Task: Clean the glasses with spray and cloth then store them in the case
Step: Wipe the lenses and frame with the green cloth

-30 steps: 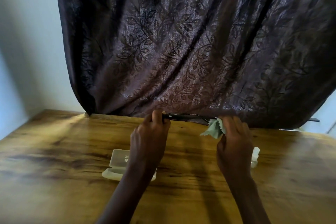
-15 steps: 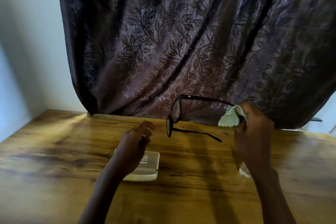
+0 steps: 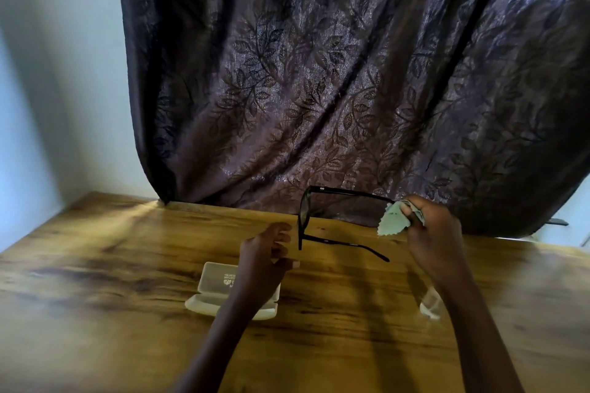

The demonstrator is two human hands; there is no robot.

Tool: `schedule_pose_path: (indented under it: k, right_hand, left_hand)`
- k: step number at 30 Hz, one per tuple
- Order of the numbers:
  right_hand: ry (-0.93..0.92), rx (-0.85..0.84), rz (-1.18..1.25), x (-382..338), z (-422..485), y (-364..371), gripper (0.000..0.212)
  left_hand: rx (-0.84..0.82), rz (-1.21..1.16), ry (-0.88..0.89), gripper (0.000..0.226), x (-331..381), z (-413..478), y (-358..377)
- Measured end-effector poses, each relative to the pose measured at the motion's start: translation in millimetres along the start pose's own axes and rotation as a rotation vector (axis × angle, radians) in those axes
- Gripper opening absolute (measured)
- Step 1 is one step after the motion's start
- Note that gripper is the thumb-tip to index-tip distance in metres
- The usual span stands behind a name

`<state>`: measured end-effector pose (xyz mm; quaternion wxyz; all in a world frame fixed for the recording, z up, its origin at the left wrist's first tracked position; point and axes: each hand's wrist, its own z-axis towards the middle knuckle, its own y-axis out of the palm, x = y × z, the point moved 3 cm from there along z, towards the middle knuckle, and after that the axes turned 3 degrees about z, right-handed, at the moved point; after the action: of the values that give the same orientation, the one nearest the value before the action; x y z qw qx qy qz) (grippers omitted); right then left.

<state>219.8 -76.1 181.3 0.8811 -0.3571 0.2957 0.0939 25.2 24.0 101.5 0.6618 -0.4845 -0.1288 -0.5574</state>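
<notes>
Wooden table (image 3: 95, 265), dark curtain (image 3: 319, 73): glasses (image 3: 303, 217) aloft at centre.
Right hand (image 3: 437, 239) pinches a temple tip with the cloth (image 3: 394, 222); left hand (image 3: 265, 252) hangs loose at their 9 o'clock, over the case (image 3: 217, 284). I judge them light and fragile: hold the rim.

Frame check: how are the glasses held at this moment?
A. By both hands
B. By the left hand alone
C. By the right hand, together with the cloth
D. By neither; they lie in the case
C: the right hand pinches one temple end of the glasses along with the cloth, while the left hand is open beside the frame front, not gripping it.
</notes>
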Motion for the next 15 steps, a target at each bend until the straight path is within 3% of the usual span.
schedule_pose_path:
  k: [3, 5, 9, 15]
  right_hand:
    - [0.028, -0.079, 0.041, 4, 3, -1, 0.028]
    - [0.055, -0.094, 0.089, 5, 4, -2, 0.026]
    - [0.031, -0.015, 0.076, 7, 3, -6, 0.021]
    - [0.027, 0.061, 0.05, 13, 5, 2, 0.023]
  left_hand:
    - [-0.013, -0.002, -0.01, 0.055, 0, 0, 6]
    - [-0.006, 0.007, 0.021, 0.041, 2, -1, 7]
    - [0.021, 0.064, 0.097, 0.017, 6, -4, 3]
    - [-0.074, 0.197, 0.121, 0.008, 9, -10, -1]
